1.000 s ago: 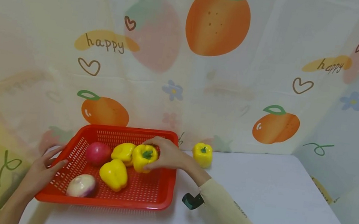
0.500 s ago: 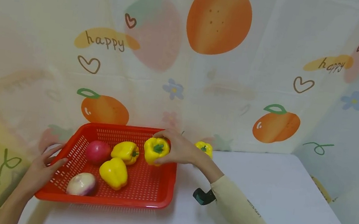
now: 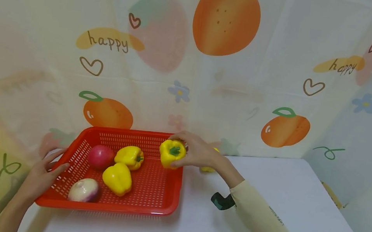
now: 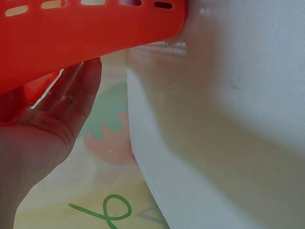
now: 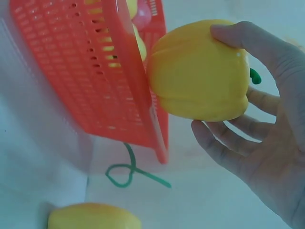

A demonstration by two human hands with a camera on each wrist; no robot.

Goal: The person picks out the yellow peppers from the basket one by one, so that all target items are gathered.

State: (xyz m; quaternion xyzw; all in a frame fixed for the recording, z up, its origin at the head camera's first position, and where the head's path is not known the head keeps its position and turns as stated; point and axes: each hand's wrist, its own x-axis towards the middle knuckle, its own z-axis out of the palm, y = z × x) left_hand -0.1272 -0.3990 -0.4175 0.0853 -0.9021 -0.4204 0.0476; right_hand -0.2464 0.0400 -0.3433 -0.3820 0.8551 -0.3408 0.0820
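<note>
In the head view my right hand (image 3: 199,152) pinches a yellow bell pepper (image 3: 168,154) by its sides, over the right end of a red plastic basket (image 3: 124,211). The right wrist view shows this pepper (image 5: 198,71) above the basket rim, thumb on one side and fingers on the other. My left hand (image 3: 41,178) holds the basket's left rim, its fingers (image 4: 86,90) reaching up beside the red wall. Inside the basket lie two more yellow bell peppers (image 3: 117,179), a round pinkish-red item (image 3: 101,157) and a white-and-purple onion-like vegetable (image 3: 83,190).
Another yellow bell pepper (image 3: 208,169) stands on the white table (image 3: 277,198) right of the basket, mostly hidden by my right wrist. A black device (image 3: 222,202) is on that wrist. A fruit-printed cloth (image 3: 237,99) rises behind the table.
My right hand has moved right and up with the pepper, from over the basket's floor to its right rim. The left hand and the basket stay in place.
</note>
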